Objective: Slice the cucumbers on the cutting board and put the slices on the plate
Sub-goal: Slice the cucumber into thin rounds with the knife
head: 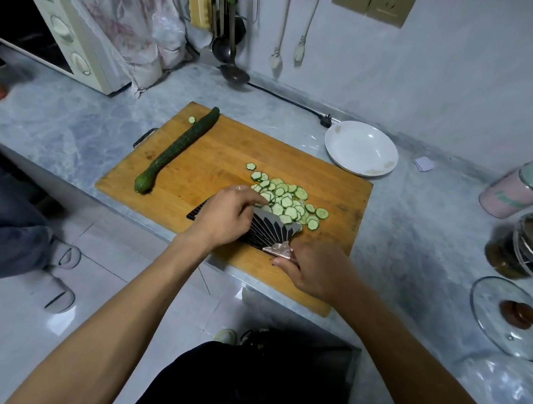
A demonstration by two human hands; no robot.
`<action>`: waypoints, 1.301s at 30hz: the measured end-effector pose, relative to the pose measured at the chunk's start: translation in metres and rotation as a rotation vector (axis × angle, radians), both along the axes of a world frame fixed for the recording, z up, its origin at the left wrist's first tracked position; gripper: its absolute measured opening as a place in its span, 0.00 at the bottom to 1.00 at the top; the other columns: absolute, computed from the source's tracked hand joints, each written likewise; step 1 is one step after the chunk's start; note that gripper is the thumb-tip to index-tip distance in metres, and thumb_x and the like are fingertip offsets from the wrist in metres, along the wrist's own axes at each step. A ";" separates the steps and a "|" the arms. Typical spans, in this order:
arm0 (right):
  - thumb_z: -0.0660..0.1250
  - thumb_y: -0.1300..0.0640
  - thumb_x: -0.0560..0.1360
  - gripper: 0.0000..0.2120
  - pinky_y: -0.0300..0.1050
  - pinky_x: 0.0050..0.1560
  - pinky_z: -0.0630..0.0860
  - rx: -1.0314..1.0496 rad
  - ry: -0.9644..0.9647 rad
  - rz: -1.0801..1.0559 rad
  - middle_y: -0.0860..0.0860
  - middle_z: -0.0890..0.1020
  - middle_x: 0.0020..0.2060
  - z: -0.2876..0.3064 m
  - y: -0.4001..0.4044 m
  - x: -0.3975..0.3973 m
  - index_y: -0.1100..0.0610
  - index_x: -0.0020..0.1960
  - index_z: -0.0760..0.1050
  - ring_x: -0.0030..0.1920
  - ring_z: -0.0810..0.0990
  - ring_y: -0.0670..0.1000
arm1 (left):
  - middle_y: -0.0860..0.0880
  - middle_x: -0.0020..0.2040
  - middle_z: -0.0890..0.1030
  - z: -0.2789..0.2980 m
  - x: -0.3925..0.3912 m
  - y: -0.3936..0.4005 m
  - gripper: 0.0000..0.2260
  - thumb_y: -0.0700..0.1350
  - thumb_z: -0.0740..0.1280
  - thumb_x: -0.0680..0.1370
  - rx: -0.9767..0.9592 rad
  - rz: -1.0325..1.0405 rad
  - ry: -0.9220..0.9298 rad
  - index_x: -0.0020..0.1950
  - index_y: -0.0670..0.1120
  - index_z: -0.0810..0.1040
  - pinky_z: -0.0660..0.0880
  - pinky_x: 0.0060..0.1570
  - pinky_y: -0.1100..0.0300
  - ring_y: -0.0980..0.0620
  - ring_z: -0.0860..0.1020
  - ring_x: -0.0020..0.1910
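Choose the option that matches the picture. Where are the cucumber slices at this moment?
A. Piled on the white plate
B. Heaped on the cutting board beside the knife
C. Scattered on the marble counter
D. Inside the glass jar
B: the cucumber slices lie heaped on the cutting board against the knife, while the white plate holds none.

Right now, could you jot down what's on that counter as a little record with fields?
board: wooden cutting board on a marbled counter
sliced: heap of cucumber slices on the board's right part
unsliced: one whole cucumber at the board's left, a stray slice by its far end
knife: wide cleaver lying low against the heap
left hand: on the blade, fingers at the slices
right hand: grips the handle
plate: white, no slices on it, beyond the board's far right corner
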State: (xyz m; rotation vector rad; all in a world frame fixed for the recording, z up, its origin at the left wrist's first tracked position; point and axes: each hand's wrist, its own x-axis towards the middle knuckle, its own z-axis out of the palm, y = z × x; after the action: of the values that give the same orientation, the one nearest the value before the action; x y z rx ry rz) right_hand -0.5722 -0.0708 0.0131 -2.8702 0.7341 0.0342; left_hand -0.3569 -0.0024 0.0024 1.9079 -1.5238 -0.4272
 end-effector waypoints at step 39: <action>0.57 0.40 0.81 0.23 0.45 0.33 0.72 0.537 -0.351 -0.482 0.48 0.74 0.25 0.005 0.043 -0.015 0.49 0.30 0.71 0.27 0.73 0.45 | 0.47 0.56 0.82 -0.040 0.030 0.064 0.11 0.39 0.68 0.76 0.148 0.376 0.191 0.57 0.47 0.83 0.72 0.56 0.63 0.48 0.79 0.55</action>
State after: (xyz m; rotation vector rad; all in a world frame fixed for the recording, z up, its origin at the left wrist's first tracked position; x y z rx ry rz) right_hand -0.5874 -0.0283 0.0182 -2.0664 1.1125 -0.2826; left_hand -0.3273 0.0619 -0.0378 2.1417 -1.0059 -0.5437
